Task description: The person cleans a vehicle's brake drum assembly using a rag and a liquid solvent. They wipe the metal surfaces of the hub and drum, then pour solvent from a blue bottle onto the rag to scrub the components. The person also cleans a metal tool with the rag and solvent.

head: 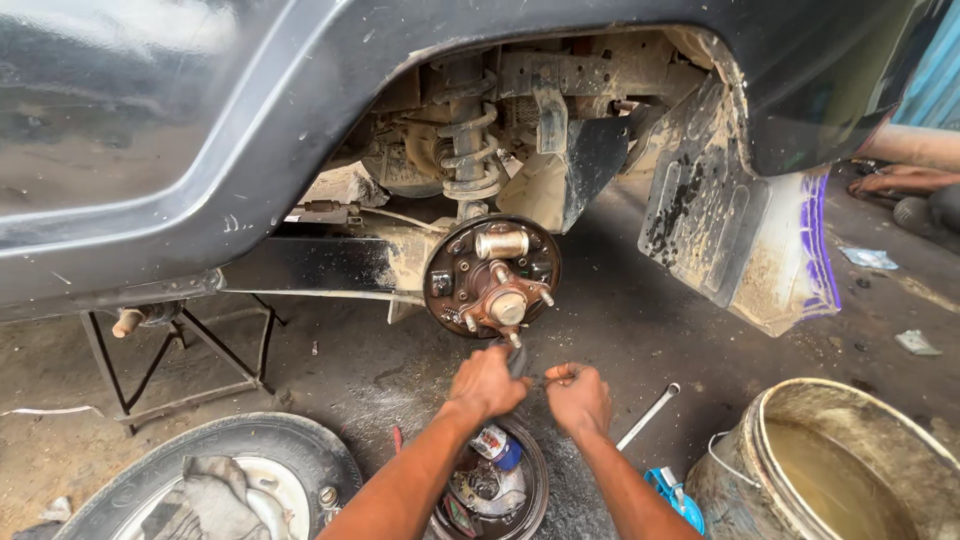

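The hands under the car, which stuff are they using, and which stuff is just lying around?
In use:
left hand and right hand, gripping a small dark part
wheel hub, just above them

Lying about:
removed wheel with a rag
brake drum holding bits
wrench
bucket of murky liquid
metal stand

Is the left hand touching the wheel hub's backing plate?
Apart. The head view shows the left hand closed on a small dark tool below the backing plate, with bare floor between them.
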